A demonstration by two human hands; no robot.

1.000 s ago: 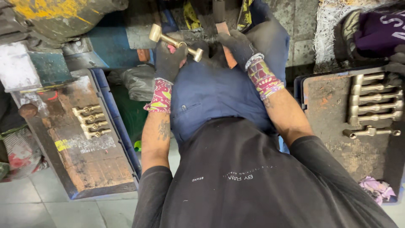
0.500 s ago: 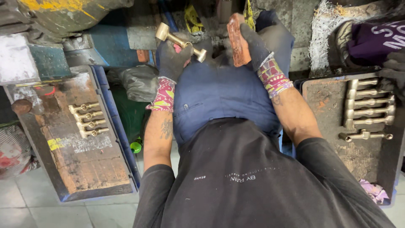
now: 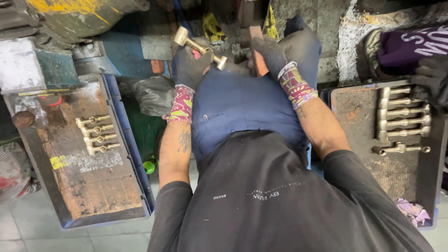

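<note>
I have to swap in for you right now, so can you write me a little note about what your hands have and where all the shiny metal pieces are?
Left hand: gloved, shut on a brass fitting, held up over the lap.
Right hand: gloved, resting at a reddish-brown block by the machine; grip unclear.
Left tray: four brass fittings in a row.
Right tray: six silvery-looking fittings, one lying apart from the row.
Done: those pieces sit sorted in trays.
Left: the piece in the left hand is not in any tray.

Both gloved hands forward, left hand (image 3: 190,65) closed, right hand (image 3: 268,53) curled.
</note>
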